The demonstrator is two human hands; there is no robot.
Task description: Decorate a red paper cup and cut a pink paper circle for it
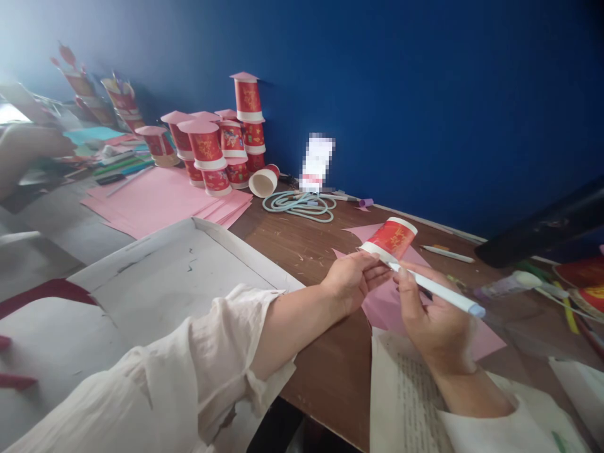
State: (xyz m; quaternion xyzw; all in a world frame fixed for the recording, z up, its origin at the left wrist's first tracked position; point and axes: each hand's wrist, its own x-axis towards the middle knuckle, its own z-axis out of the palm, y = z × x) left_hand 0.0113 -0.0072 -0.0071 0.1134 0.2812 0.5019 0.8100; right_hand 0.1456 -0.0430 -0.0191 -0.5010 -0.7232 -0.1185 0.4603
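Note:
A red paper cup (391,238) with gold markings and white rims lies tilted in my left hand (352,280), whose fingers curl under it. My right hand (436,314) grips a white pen (443,290) with a pale blue end. The pen's front end points at the cup's lower rim, close to my left fingertips; whether it touches the cup I cannot tell. Beneath both hands lie pink paper sheets (486,333) on the brown table (311,245).
Stacked red cups with pink paper tops (206,148) stand by the blue wall, beside a tipped cup (264,181). A coiled cable (302,206) lies before a lit phone (317,160). A white tray (155,277) is at left. Another person's hand (38,148) shows far left.

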